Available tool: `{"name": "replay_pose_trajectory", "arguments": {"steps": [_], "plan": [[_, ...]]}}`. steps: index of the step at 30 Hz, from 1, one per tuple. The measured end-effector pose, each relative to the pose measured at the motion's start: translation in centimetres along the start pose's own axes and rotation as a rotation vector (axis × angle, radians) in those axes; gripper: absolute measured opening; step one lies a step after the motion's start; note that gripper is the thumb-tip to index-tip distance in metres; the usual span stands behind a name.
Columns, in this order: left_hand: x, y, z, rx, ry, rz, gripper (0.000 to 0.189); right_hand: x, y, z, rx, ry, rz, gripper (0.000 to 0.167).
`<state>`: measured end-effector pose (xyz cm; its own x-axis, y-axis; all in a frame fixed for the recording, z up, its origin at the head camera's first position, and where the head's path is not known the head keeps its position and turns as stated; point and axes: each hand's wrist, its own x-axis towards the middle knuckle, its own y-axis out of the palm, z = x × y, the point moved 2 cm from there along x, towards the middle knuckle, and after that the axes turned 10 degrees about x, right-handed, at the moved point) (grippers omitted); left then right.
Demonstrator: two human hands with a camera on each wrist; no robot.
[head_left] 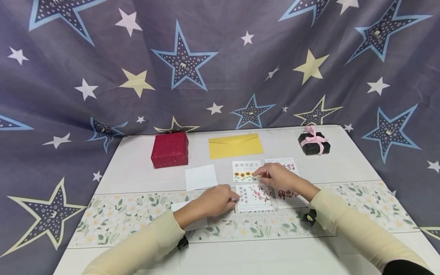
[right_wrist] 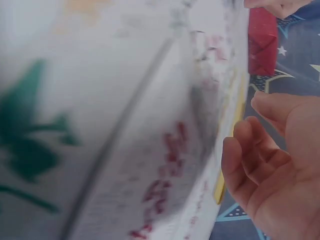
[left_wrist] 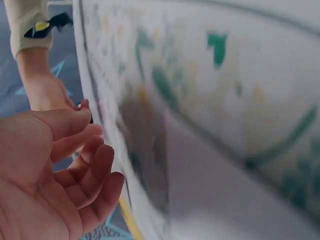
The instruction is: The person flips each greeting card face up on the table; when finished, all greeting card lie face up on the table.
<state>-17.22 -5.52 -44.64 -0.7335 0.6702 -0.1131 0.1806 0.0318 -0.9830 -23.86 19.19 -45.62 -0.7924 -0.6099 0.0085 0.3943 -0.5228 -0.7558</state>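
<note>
Four printed cards lie in two rows on the table. My right hand [head_left: 279, 177] hovers over them, its fingertips at the right side of the sunflower card [head_left: 245, 175]. Partly behind that hand are a card with red writing [head_left: 290, 164] and, nearer me, another red-lettered card [head_left: 287, 199]. My left hand [head_left: 217, 200] is beside the left edge of the pink blossom card [head_left: 253, 202]. In the left wrist view the left fingers [left_wrist: 97, 167] are loosely bent with nothing between them. The right fingers [right_wrist: 260, 155] look likewise in the right wrist view.
A blank white card [head_left: 201, 177] lies left of the printed ones; a second white card [head_left: 198, 224] is partly under my left forearm. Farther back are a red box [head_left: 170, 150], a yellow envelope [head_left: 235, 146] and a black gift box [head_left: 314, 142] with pink ribbon. A star-patterned curtain [head_left: 220, 68] hangs behind.
</note>
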Motion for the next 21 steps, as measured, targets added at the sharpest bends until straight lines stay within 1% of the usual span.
{"name": "replay_pose_trajectory", "arguments": {"steps": [3, 7, 11, 13, 15, 18, 21], "plan": [[-0.4, -1.1, 1.0, -0.028, -0.053, -0.013, 0.031, 0.7, -0.5, 0.6, 0.015, -0.015, -0.009, 0.025], [-1.0, -2.5, 2.8, -0.067, -0.117, -0.035, 0.034, 2.1, -0.6, 1.2, 0.049, -0.026, -0.011, 0.029], [-1.7, -3.5, 4.9, -0.046, -0.181, -0.065, 0.037, 3.3, -0.4, 1.7, 0.105, -0.021, -0.029, 0.031], [-2.2, -3.9, 6.0, -0.021, -0.209, -0.072, 0.038, 3.9, -0.2, 1.9, 0.149, -0.016, -0.029, 0.032], [-2.8, -4.0, 7.2, -0.017, -0.235, -0.069, 0.041, 4.4, 0.1, 2.2, 0.195, 0.000, -0.019, 0.034], [-3.6, -4.0, 9.1, -0.040, -0.282, -0.065, 0.043, 5.7, 0.7, 2.7, 0.243, 0.009, -0.004, 0.037], [-4.2, -3.8, 11.0, -0.087, -0.327, -0.048, 0.046, 7.1, 1.3, 3.2, 0.304, 0.024, 0.004, 0.040]]}}
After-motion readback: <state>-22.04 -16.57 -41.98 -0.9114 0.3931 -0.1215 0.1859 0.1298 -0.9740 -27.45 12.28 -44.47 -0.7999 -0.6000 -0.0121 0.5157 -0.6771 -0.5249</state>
